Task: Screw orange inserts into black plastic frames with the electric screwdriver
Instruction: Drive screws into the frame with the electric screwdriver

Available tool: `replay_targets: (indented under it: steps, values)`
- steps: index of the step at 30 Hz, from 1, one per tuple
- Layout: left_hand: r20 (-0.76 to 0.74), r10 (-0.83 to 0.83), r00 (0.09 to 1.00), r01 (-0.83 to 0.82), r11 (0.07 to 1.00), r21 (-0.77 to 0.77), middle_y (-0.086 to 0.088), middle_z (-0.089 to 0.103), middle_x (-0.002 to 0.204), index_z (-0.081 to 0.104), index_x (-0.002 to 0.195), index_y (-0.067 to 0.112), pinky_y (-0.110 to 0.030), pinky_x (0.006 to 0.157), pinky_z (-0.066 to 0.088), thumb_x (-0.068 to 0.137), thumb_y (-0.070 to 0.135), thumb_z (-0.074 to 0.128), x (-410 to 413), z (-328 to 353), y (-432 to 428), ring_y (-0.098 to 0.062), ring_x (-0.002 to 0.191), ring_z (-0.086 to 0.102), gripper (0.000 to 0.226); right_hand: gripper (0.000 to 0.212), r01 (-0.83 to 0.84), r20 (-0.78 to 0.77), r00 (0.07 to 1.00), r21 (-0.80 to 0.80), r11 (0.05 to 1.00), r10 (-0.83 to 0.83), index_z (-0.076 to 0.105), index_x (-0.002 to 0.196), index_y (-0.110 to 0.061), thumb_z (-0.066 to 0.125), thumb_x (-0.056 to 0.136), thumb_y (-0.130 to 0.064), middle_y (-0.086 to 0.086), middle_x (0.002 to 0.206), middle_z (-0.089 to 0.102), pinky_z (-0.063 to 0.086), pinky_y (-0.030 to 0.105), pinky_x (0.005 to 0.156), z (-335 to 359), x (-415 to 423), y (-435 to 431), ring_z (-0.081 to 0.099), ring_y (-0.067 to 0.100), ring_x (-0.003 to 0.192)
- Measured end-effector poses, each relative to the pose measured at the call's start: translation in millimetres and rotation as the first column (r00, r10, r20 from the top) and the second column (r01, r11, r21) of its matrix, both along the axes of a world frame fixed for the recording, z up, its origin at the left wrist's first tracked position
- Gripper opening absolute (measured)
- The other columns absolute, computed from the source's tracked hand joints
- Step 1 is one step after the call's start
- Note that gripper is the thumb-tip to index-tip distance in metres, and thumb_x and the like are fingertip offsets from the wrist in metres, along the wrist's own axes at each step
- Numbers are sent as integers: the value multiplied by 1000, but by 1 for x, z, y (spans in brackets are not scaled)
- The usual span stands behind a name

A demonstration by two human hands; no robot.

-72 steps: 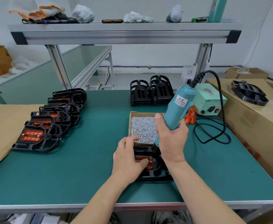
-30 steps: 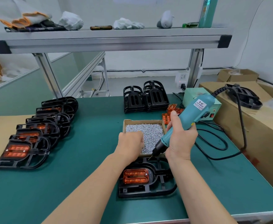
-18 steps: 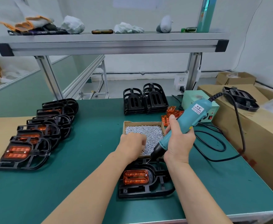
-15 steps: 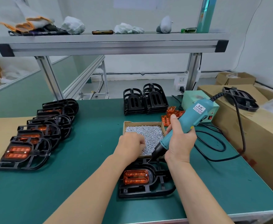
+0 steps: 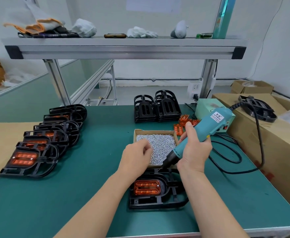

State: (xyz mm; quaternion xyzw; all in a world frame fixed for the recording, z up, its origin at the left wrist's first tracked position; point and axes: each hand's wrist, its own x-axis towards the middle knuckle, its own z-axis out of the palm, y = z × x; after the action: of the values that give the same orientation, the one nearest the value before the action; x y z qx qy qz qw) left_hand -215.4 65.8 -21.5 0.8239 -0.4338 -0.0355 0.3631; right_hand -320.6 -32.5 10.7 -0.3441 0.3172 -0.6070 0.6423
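Black plastic is forming the frame (image 5: 173,191) that is lying flat on the green bench mat (image 5: 72,194). It is sitting just nearer the person than both hands and between the two forearms. One orange insert (image 5: 146,187) is sitting in its left half.

The right hand (image 5: 194,152) is wrapping its fingers round the teal electric screwdriver (image 5: 202,133). It is tilting the tool so the dark tip is pointing down and left at the frame's far edge, right by the near wall of the cardboard box of screws (image 5: 155,131). The left hand (image 5: 135,158) is hovering over that box's near left corner with its fingers curling in toward the thumb; whether it is pinching a screw I cannot tell.

One frame, one screwdriver and one screw box are lying within reach, the box holding far too many screws to count. At the left a row of finished frames (image 5: 25,158) is overlapping, at least five, with orange showing in most. Two stacks of empty frames (image 5: 145,109) are standing at the back. A small heap of loose orange inserts (image 5: 183,121) is lying by the box's far right corner, their number unclear. One spare frame (image 5: 259,109) is resting on the cardboard carton (image 5: 243,134) at the right.
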Motion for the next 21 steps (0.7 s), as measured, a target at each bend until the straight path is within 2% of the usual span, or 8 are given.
replay_targets:
  steps: [2, 4, 6, 8, 11, 16, 21]
  values:
    - [-153, -22, 988, 15, 999, -45, 10, 65, 67, 62, 72, 28, -10, 57, 40, 86, 16, 61, -7, -2, 14, -1, 63, 55, 18, 20, 5, 15, 1000, 9, 1000, -5, 55, 91, -15, 74, 88, -16, -5, 56, 56, 47, 20, 52, 3, -1, -2, 51, 8, 49]
    - [-384, -56, 922, 14, 994, -112, 7, 69, 72, 66, 74, 27, -10, 59, 44, 85, 12, 66, -15, -4, 29, 1, 62, 57, 19, 18, -2, 31, 1000, 30, 1000, 1, 56, 93, -15, 74, 88, -16, -6, 55, 57, 48, 19, 52, 5, 0, -2, 51, 8, 49]
    - [-624, -125, 771, -17, 976, -217, -3, 74, 77, 68, 82, 17, -16, 60, 49, 87, 3, 65, -22, -7, 40, -7, 68, 64, 15, 18, -13, 59, 998, 65, 998, 9, 57, 93, -17, 74, 88, -16, -7, 54, 56, 48, 20, 52, 7, 1, -3, 51, 7, 48]
    - [-742, -179, 646, -53, 959, -277, -10, 74, 78, 68, 87, 8, -19, 61, 51, 89, -2, 64, -27, -7, 48, -11, 69, 65, 11, 18, -31, 96, 995, 104, 994, 21, 57, 95, -17, 74, 88, -15, -8, 53, 57, 48, 20, 52, 8, 2, -3, 52, 6, 48]
    - [-784, -208, 584, -69, 950, -304, -12, 74, 78, 68, 87, 6, -21, 62, 53, 89, -3, 64, -33, -7, 54, -12, 68, 65, 10, 20, -64, 139, 989, 159, 985, 42, 57, 97, -15, 74, 87, -13, -10, 55, 59, 49, 21, 52, 7, 4, 0, 55, 5, 50]
    - [-768, -146, 623, -149, 942, -300, -15, 73, 77, 68, 85, 5, -21, 60, 52, 86, -6, 65, -34, -8, 59, -13, 65, 63, 11, 20, -88, 179, 983, 205, 975, 51, 58, 97, -15, 76, 86, -12, -12, 53, 60, 50, 20, 52, 7, 4, 6, 57, 4, 51]
    - [-775, -142, 616, -162, 940, -301, -16, 73, 79, 68, 87, 3, -21, 60, 52, 85, -6, 67, -36, -9, 61, -12, 65, 63, 10, 22, -108, 196, 978, 213, 971, 66, 59, 98, -15, 77, 85, -13, -11, 54, 62, 51, 19, 53, 11, 3, 10, 59, 4, 53]
